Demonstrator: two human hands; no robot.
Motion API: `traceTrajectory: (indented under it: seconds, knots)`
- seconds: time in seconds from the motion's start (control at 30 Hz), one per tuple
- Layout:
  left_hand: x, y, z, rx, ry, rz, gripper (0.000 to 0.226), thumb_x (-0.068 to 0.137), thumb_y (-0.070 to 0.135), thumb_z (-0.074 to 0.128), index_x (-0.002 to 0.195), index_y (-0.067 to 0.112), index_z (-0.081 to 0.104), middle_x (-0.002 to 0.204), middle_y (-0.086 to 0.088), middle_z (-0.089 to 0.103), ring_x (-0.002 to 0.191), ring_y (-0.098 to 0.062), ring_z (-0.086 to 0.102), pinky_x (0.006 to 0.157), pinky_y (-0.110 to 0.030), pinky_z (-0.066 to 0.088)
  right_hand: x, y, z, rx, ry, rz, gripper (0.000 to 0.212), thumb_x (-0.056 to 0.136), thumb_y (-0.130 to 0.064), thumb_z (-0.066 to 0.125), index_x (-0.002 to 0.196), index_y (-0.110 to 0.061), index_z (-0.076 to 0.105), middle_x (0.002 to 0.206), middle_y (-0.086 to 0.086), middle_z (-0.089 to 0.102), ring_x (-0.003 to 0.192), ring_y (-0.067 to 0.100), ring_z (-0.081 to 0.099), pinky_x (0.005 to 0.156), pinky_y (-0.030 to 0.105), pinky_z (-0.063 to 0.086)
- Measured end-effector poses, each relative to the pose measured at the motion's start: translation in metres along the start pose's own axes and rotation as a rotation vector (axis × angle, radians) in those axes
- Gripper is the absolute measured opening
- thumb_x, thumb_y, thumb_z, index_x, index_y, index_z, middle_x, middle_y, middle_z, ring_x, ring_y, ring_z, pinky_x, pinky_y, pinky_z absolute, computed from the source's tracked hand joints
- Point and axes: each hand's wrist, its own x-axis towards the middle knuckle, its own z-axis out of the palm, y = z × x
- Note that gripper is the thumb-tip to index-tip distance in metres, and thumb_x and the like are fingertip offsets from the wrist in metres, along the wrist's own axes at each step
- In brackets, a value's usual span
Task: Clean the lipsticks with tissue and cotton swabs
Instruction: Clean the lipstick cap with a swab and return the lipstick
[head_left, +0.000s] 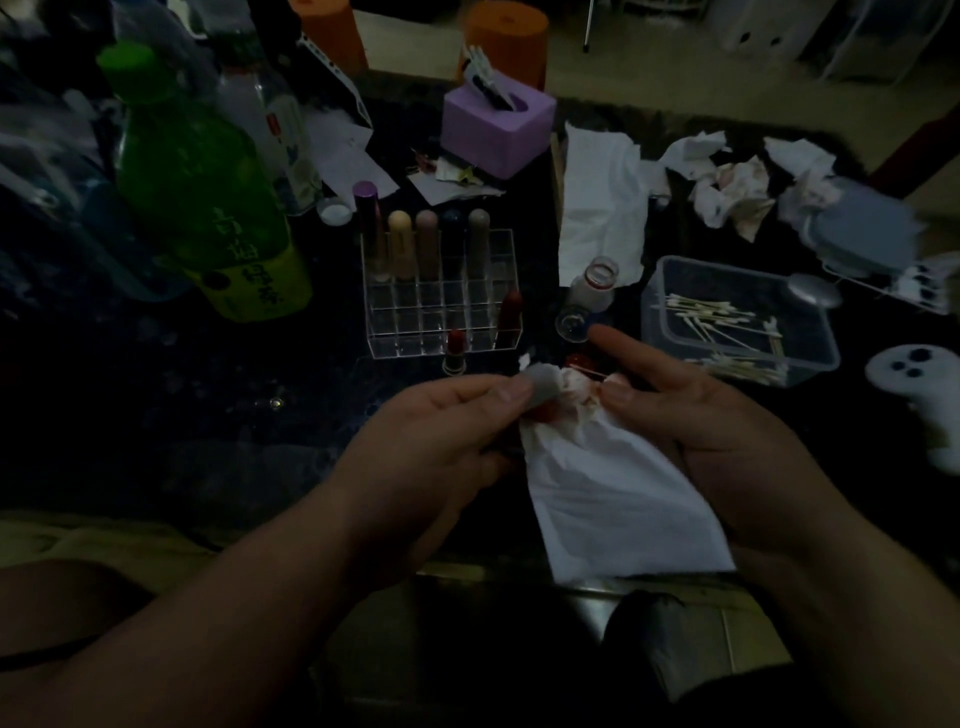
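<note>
Dim light, dark table (208, 415): your forearms angle inward and your hands meet before a clear acrylic lipstick rack (441, 312). Your left hand (441, 431) pinches the stained top of a crumpled white tissue (613, 499) around a red lipstick (544, 413) (mostly hidden, axis unclear). Your right hand (727, 431) pinches it too, forefinger straight, the sheet trailing toward you.
</note>
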Motion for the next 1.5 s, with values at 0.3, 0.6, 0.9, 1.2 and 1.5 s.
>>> traceTrajectory:
  seconds: [0.3,0.6,0.9,1.2,1.5]
  knots:
    - [-0.004,-0.001,0.000,0.049,0.232,0.084,0.033,0.070,0.027,0.062,0.084,-0.002,0.072,0.086,-0.017,0.075,0.068,-0.022,0.072,0.050,-0.023,0.053,-0.008,0.010,-0.005,-0.166,0.291,-0.238,0.048,0.087,-0.002,0.065,0.129,-0.024,0.061,0.092,0.003,0.078,0.092,0.022,0.074,0.079,0.033,0.058]
    - [-0.001,-0.012,-0.015,0.385,0.223,0.094,0.027,0.080,0.031,0.065,0.090,0.009,0.078,0.090,-0.007,0.076,0.076,-0.013,0.070,0.062,-0.021,0.053,-0.004,0.016,-0.022,-0.463,0.277,-0.220,0.041,0.083,0.005,0.070,0.113,-0.024,0.070,0.074,0.005,0.076,0.056,0.018,0.068,0.047,0.028,0.053]
    - [0.005,-0.010,-0.022,0.495,0.234,-0.071,0.022,0.086,0.038,0.066,0.090,0.021,0.079,0.086,-0.004,0.072,0.078,-0.017,0.066,0.081,-0.038,0.058,0.036,0.027,-0.051,-1.105,0.364,-0.124,0.015,0.081,-0.014,0.077,0.082,-0.021,0.063,0.068,-0.004,0.067,0.059,0.012,0.063,0.045,0.015,0.045]
    - [-0.006,-0.004,-0.026,-0.031,-0.257,0.123,0.041,0.065,0.018,0.089,0.103,0.019,0.077,0.089,-0.005,0.072,0.080,-0.018,0.067,0.074,-0.031,0.055,0.040,0.025,-0.053,-1.488,0.360,-0.153,0.019,0.079,-0.035,0.073,0.070,-0.026,0.058,0.070,-0.007,0.062,0.068,0.012,0.058,0.063,0.032,0.052]
    - [-0.010,0.002,-0.022,-0.009,-0.126,0.087,0.038,0.060,-0.010,0.075,0.088,0.016,0.080,0.083,-0.009,0.074,0.074,-0.019,0.070,0.067,-0.030,0.057,0.050,0.012,-0.058,-1.423,0.461,-0.267,0.010,0.078,-0.024,0.076,0.083,-0.021,0.067,0.080,-0.003,0.066,0.077,0.019,0.061,0.069,0.028,0.045]
